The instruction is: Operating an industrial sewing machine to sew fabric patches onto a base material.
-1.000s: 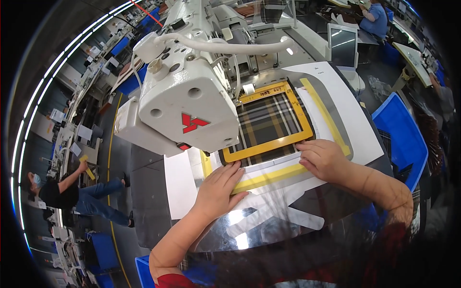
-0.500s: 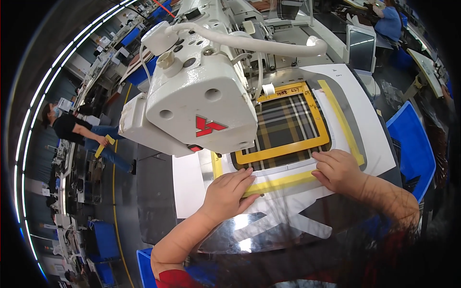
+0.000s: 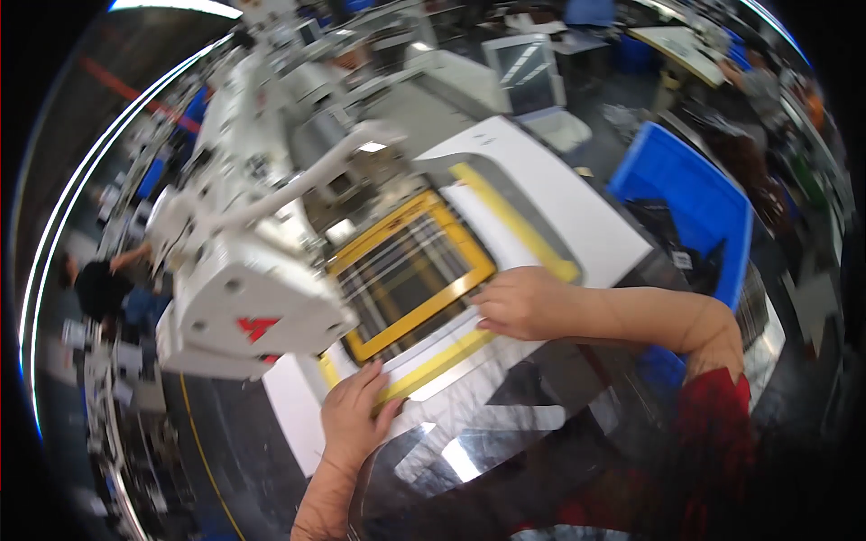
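A piece of dark plaid fabric [image 3: 408, 267] lies under a flat orange-yellow frame [image 3: 421, 321] on a white sheet edged with yellow strips. My left hand [image 3: 352, 417] rests at the fabric's near left corner, fingers extended and thumb apart on the near yellow strip [image 3: 442, 362]. At the near right corner my right hand [image 3: 523, 302] touches the fabric's edge, its fingers slightly bent and the thumb apart from them. Neither hand visibly grips anything. The white sewing machine head [image 3: 253, 302] stands just left of the frame.
A blue bin [image 3: 690, 194] with dark pieces in it stands to the right. Beyond the work sits a screen [image 3: 525, 77]. Clear glossy plastic [image 3: 460, 460] lies on the near side of the table. One person [image 3: 104, 288] stands far left, others work at the far right.
The whole view has swung, so the machine, frame and hands appear farther left and tilted. Both hands stay at the fabric's near edge; the frame keeps its place on the sheet.
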A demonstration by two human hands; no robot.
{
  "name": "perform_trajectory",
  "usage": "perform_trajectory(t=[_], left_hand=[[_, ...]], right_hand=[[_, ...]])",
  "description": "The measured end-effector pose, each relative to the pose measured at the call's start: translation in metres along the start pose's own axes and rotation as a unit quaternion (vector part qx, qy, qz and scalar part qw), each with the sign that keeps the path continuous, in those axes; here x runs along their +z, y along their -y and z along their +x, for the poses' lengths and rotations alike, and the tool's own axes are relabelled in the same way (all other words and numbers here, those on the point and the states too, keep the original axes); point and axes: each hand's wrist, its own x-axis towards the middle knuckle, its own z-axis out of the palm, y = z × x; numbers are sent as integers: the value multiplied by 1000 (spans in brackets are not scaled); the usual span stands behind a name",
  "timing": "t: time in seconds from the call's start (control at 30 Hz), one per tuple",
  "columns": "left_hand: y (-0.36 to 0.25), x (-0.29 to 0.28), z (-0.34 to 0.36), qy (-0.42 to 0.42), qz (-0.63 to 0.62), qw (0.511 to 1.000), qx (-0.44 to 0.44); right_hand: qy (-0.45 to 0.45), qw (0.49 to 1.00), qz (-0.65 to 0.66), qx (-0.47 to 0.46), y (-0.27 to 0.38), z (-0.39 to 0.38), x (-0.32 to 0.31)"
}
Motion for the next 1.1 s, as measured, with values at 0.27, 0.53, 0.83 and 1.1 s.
perform_trajectory(t=[0.27, 0.53, 0.83, 1.1], left_hand=[[9, 8, -17, -23, -14, 1000, 6], [43, 25, -34, -57, 27, 997, 46], [24, 18, -25, -32, -18, 999, 29], [10, 7, -20, -38, -73, 996, -25]], right_hand=[[-401, 813, 15, 422, -91, -131, -126], [96, 489, -19, 867, -199, -390, -77], [298, 570, -203, 738, -189, -411, -59], [-82, 636, -217, 736, -175, -313, -151]])
